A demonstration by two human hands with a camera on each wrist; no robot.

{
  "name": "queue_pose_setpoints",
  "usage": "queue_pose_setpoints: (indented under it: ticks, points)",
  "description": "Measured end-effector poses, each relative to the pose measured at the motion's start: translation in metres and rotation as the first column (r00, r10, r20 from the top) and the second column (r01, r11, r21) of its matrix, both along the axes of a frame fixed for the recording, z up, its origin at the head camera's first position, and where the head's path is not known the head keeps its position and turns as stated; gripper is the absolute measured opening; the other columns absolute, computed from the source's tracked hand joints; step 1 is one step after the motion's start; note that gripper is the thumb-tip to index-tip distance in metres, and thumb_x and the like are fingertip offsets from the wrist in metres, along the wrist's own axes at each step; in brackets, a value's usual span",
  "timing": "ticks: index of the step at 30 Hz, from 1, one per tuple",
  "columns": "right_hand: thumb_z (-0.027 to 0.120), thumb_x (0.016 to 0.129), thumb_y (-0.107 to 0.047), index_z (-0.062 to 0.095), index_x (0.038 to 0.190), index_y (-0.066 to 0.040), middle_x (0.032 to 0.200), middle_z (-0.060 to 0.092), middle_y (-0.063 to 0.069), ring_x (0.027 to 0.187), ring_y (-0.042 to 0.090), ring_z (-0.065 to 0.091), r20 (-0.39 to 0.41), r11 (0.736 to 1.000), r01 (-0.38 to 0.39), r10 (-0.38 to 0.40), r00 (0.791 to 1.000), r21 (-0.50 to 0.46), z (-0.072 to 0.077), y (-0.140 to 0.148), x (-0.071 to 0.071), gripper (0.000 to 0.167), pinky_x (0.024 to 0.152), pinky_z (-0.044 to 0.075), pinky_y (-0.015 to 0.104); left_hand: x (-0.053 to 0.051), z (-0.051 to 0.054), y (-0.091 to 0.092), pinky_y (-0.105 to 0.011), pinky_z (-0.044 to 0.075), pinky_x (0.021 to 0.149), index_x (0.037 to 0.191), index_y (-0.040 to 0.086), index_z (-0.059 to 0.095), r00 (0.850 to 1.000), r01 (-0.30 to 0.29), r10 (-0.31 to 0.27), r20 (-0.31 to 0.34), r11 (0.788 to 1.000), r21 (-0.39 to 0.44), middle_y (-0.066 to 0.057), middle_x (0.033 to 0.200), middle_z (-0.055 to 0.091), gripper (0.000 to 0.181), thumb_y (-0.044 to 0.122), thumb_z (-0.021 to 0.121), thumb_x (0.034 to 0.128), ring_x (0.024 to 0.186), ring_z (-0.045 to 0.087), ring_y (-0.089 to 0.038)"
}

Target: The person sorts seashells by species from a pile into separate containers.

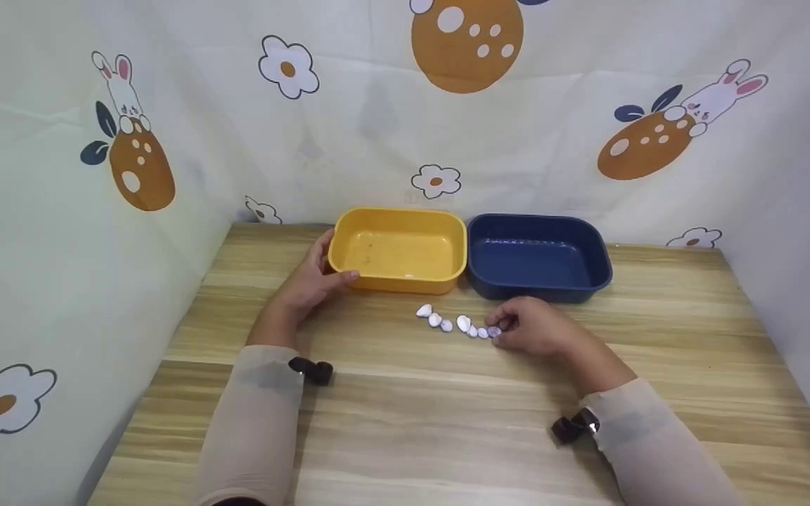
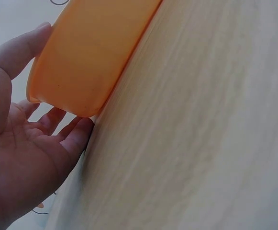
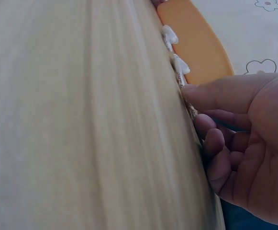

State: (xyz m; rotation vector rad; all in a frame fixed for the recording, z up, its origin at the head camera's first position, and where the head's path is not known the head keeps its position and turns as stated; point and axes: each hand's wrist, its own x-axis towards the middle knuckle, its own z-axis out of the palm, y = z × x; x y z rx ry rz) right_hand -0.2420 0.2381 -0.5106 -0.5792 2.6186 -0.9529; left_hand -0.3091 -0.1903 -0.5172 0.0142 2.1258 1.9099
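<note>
My left hand (image 1: 310,282) holds the left end of a yellow plastic box (image 1: 398,285), thumb at the front rim and fingers along its side. The left wrist view shows the fingertips touching the outer wall of this box (image 2: 93,52). In front of the boxes lies a crooked row of several small white shells (image 1: 463,323). At its right end my right hand (image 1: 535,327) pinches one greyish shell (image 1: 494,332) between thumb and finger, low at the tabletop. In the right wrist view the thumb and curled fingers mostly hide that shell, while other white shells (image 3: 181,64) show beyond.
A dark blue box (image 1: 538,289) stands against the yellow one, right behind my right hand. Both are on a wood-grain table (image 1: 419,422). A patterned cloth (image 1: 363,126) hangs close behind them and along the sides. A tiny white bit lies inside the yellow box.
</note>
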Motion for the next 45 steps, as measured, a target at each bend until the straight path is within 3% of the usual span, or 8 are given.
queue_pose_setpoints:
  ticks: [11, 19, 27, 30, 36, 41, 45]
  points:
    - [0.085, 0.085, -0.011, 0.08, 0.106, -0.013, 0.095, 0.075, -0.001, 0.089, 0.011, 0.064, -0.002, 1.0, 0.012, -0.012, 1.0, 0.004, 0.005, -0.001, 0.003, 0.021, 0.082, 0.054, 0.026, 0.0, 0.001, 0.0, -0.035, 0.059, 0.105, 0.171, 0.037, 0.014, 1.0, 0.001, -0.001, 0.002, 1.0, -0.013, 0.002, 0.179, 0.023, 0.109, 0.017, 0.085, 0.0919, 0.155, 0.042, -0.026]
    - [0.084, 0.085, -0.011, 0.08, 0.106, -0.014, 0.093, 0.074, 0.0, 0.085, 0.013, 0.061, -0.048, 0.999, 0.04, -0.041, 0.998, -0.03, 0.02, 0.001, 0.005, 0.022, 0.076, 0.051, 0.025, 0.0, 0.0, 0.001, -0.028, 0.058, 0.103, 0.172, 0.03, 0.012, 1.0, 0.003, -0.004, -0.025, 1.0, -0.027, -0.001, 0.177, 0.027, 0.109, 0.016, 0.085, 0.092, 0.154, 0.044, -0.026]
    - [0.083, 0.087, -0.014, 0.079, 0.106, -0.018, 0.096, 0.071, 0.002, 0.09, 0.016, 0.062, -0.018, 0.995, 0.09, -0.091, 0.996, -0.052, 0.028, 0.001, 0.007, 0.021, 0.082, 0.053, 0.032, 0.0, 0.001, 0.0, -0.042, 0.048, 0.122, 0.172, 0.034, 0.012, 1.0, -0.004, 0.003, -0.025, 0.999, -0.042, 0.001, 0.178, 0.025, 0.111, 0.021, 0.087, 0.091, 0.158, 0.039, -0.023]
    - [0.082, 0.087, -0.014, 0.079, 0.107, -0.019, 0.099, 0.071, 0.003, 0.093, 0.017, 0.062, -0.039, 0.992, 0.116, -0.118, 0.992, -0.058, 0.03, 0.001, 0.008, 0.021, 0.084, 0.052, 0.031, 0.0, 0.0, 0.0, -0.041, 0.047, 0.122, 0.172, 0.033, 0.013, 1.0, -0.003, 0.002, -0.027, 0.999, -0.035, 0.001, 0.178, 0.025, 0.11, 0.02, 0.087, 0.0912, 0.159, 0.038, -0.023]
    - [0.078, 0.091, -0.017, 0.08, 0.109, -0.02, 0.103, 0.07, 0.003, 0.097, 0.018, 0.062, -0.092, 0.986, 0.145, -0.152, 0.984, -0.079, 0.032, 0.002, 0.008, 0.018, 0.086, 0.051, 0.026, 0.0, -0.001, 0.001, -0.037, 0.055, 0.112, 0.172, 0.031, 0.014, 0.999, 0.004, -0.005, -0.038, 1.0, -0.021, -0.001, 0.179, 0.024, 0.108, 0.015, 0.085, 0.0923, 0.157, 0.04, -0.025]
    - [0.077, 0.093, -0.014, 0.081, 0.112, -0.016, 0.103, 0.069, 0.005, 0.092, 0.018, 0.059, -0.138, 0.977, 0.176, -0.192, 0.972, -0.118, 0.035, 0.005, 0.004, 0.02, 0.079, 0.049, 0.023, 0.0, -0.002, 0.001, -0.041, 0.044, 0.125, 0.172, 0.031, 0.012, 0.999, -0.001, 0.0, -0.039, 1.0, -0.022, 0.0, 0.18, 0.022, 0.112, 0.019, 0.088, 0.0898, 0.162, 0.034, -0.024]
    - [0.078, 0.095, -0.016, 0.08, 0.115, -0.013, 0.105, 0.069, 0.007, 0.089, 0.018, 0.057, -0.143, 0.966, 0.22, -0.239, 0.96, -0.136, 0.037, 0.013, 0.0, 0.021, 0.074, 0.048, 0.022, 0.0, -0.001, 0.001, -0.042, 0.053, 0.116, 0.172, 0.031, 0.012, 1.0, 0.004, -0.004, -0.029, 1.0, 0.009, -0.002, 0.179, 0.024, 0.109, 0.014, 0.084, 0.0922, 0.155, 0.043, -0.028]
